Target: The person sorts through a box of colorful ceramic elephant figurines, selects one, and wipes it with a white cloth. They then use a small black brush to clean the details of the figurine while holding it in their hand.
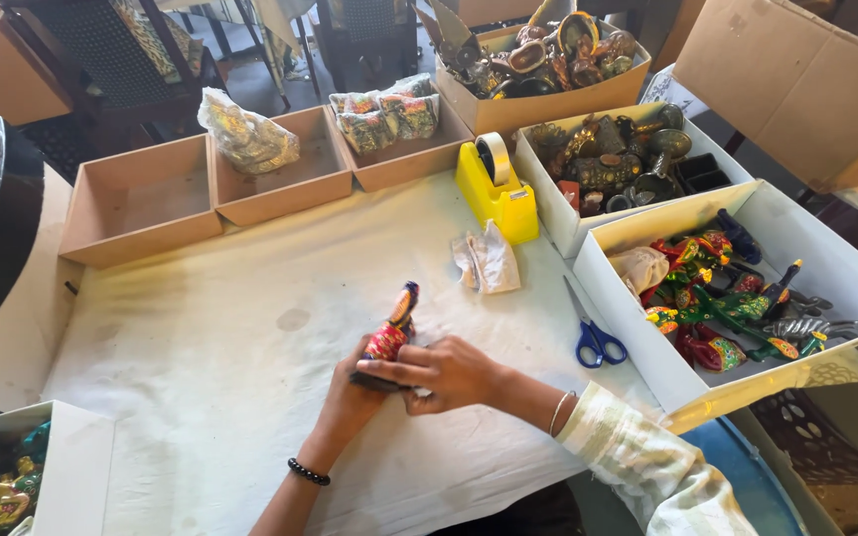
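Both hands meet at the near middle of the desk [250, 337], over its white cloth. Left hand [355, 397] cups the base of a painted figurine [389, 333] from below; right hand [449, 372] closes over the same base from the side, fingers curled on it. Figurine stands roughly upright, red and multicoloured, bare of wrapping as far as visible. Crumpled white paper [489, 260], yellow tape dispenser [497, 189] and blue-handled scissors [593, 333] lie untouched nearby. White box [638, 352] at right holds many loose painted figurines; brown trays [280, 199] hold a few wrapped bundles [247, 134]. Judged: wrapping of this piece not yet begun; most pieces remain.
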